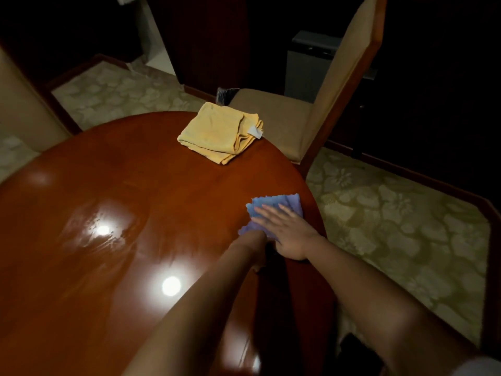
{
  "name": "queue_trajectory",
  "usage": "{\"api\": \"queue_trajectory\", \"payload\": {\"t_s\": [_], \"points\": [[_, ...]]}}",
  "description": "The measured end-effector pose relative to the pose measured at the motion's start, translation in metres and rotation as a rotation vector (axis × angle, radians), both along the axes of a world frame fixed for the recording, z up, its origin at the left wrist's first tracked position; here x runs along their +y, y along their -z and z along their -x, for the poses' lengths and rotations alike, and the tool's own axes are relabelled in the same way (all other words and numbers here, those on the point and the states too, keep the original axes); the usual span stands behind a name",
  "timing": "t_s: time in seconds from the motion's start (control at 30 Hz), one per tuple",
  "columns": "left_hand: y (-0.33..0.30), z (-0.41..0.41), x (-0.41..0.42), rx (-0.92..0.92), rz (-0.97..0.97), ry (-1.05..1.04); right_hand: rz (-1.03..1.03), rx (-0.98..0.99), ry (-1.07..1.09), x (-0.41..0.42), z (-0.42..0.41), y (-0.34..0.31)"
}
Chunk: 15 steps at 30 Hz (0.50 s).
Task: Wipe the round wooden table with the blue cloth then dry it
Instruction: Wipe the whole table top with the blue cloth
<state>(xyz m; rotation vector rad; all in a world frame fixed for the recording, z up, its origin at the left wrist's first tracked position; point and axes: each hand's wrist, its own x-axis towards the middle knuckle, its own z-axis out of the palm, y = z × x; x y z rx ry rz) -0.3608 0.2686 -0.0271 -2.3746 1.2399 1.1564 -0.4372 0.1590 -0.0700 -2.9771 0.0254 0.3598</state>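
Blue cloth [273, 206] is pinned flat under the right hand [287, 230], fingers straight and pressing, near the bench [162, 199] edge. The left hand [254, 248] sits just beside it, blurry, so I can't tell its grip. Looks like the wiping step, wet streaks off to the left. Drying comes next, I'd guess with the yellow towel [221, 131] beyond the hands.

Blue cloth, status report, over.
Right hand flat on blue cloth, near round wooden table edge. Left hand blurred, grip unclear. Folded yellow towel ahead, apart.
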Motion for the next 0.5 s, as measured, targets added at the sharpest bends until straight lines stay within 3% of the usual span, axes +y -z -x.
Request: {"api": "queue_trajectory", "payload": {"t_s": [0.23,0.5], "points": [[0.014,-0.058,-0.045,0.173,0.073,-0.086,0.069,0.036,-0.031,-0.043,-0.052,0.0],[0.017,-0.088,-0.061,0.07,0.174,-0.077,-0.052,0.002,-0.14,-0.084,-0.105,0.002]]}}
